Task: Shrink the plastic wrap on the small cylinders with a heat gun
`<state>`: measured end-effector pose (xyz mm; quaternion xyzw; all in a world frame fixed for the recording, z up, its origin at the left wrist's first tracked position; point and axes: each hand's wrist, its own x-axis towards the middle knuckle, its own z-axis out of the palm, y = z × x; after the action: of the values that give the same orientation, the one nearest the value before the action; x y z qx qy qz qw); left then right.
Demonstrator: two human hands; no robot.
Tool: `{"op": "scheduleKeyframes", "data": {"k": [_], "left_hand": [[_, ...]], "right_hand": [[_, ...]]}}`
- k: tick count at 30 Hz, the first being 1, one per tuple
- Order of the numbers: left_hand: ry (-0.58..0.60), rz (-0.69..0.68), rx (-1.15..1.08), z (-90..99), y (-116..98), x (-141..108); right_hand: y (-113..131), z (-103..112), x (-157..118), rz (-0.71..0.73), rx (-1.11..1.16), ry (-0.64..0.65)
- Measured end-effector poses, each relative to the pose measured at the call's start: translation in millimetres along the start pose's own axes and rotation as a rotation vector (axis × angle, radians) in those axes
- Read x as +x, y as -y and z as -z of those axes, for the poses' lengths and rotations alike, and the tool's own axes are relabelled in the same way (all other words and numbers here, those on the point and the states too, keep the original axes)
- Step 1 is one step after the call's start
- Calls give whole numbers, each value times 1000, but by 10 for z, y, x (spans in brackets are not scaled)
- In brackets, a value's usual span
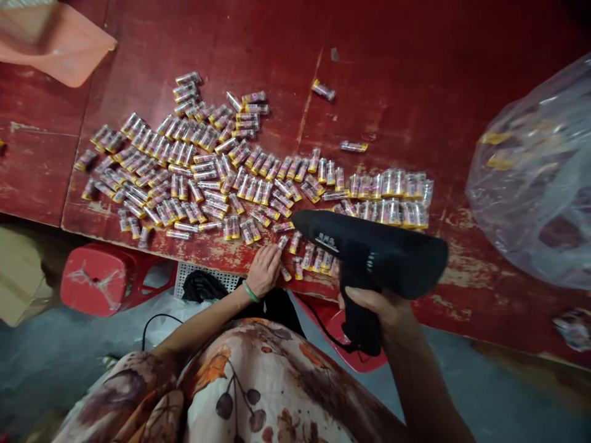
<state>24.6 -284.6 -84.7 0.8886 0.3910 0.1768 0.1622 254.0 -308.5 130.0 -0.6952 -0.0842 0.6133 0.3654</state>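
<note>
My right hand is wrapped round the handle of a black heat gun or dryer, whose nozzle points left over the small wrapped tubes. Many of these clear tubes with yellow ends lie in a wide spread across the red table. At the table's front edge rests my left hand, a green bangle on its wrist. Its fingertips touch a tube at the near edge of the spread; whether they grip it is unclear.
A clear plastic bag with yellow-ended items inside stands at the right. An orange-pink tray or sheet lies at the upper left. Red stools and a cardboard box are below the table edge. Two tubes lie apart, behind the spread.
</note>
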Motion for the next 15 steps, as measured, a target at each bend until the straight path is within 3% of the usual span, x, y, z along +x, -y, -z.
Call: {"op": "scheduleKeyframes", "data": {"k": [3, 7, 10, 15], "left_hand": [[-25, 125, 56, -46, 138, 251], [-4, 62, 120, -63, 308, 589], [-6, 24, 158, -11, 417, 712], [-78, -25, 159, 89, 423, 1016]], "right_hand": [[91, 156, -8, 78, 92, -74], [229, 416, 175, 301, 149, -296], [326, 555, 296, 350, 215, -438], [282, 626, 293, 201, 226, -314]]}}
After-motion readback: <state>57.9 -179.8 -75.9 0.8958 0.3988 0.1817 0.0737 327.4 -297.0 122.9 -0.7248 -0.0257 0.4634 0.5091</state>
